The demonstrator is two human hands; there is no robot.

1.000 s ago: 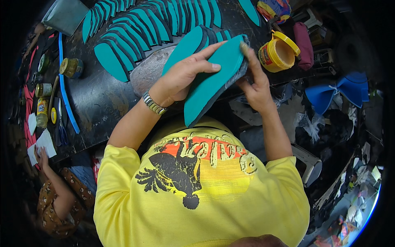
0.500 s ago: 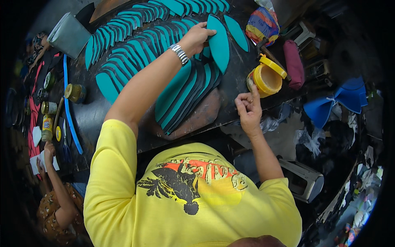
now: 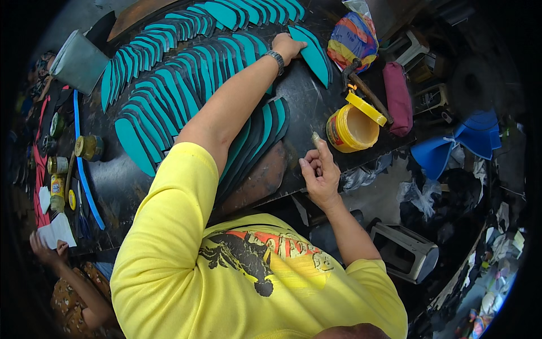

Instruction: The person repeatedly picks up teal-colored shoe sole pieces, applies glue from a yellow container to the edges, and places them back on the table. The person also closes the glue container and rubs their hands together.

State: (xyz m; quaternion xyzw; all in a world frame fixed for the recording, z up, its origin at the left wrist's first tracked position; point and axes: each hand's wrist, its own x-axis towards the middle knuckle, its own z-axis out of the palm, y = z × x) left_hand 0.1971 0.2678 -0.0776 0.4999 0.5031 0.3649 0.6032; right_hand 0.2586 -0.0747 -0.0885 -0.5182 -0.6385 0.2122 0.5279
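My left hand [image 3: 288, 48] reaches across the dark table and grips the upper end of a pointed-oval teal foam piece [image 3: 314, 59]. That piece lies over, or right against, another like it near the far right edge. My right hand [image 3: 323, 176] is in front of a yellow tub [image 3: 334, 133], apart from it and holding nothing. Its index finger stretches out, with a pale coating or cover on the tip; the other fingers curl loosely. The tub stands uncapped, with pale material inside and its yellow lid [image 3: 366, 109] tilted at the rim.
Overlapping rows of teal and black pieces [image 3: 164, 101] cover the table's left and middle. A hammer [image 3: 370, 90], a pink pouch [image 3: 398, 99] and a colourful bundle [image 3: 353, 42] lie right. Jars [image 3: 89, 148] and a blue strip [image 3: 84, 175] lie left, near a co-worker's hand [image 3: 48, 248].
My left hand has brought the teal piece rightward onto or against the separate one. My right hand has drawn back from the tub's side. The co-worker's hand has moved off a jar.
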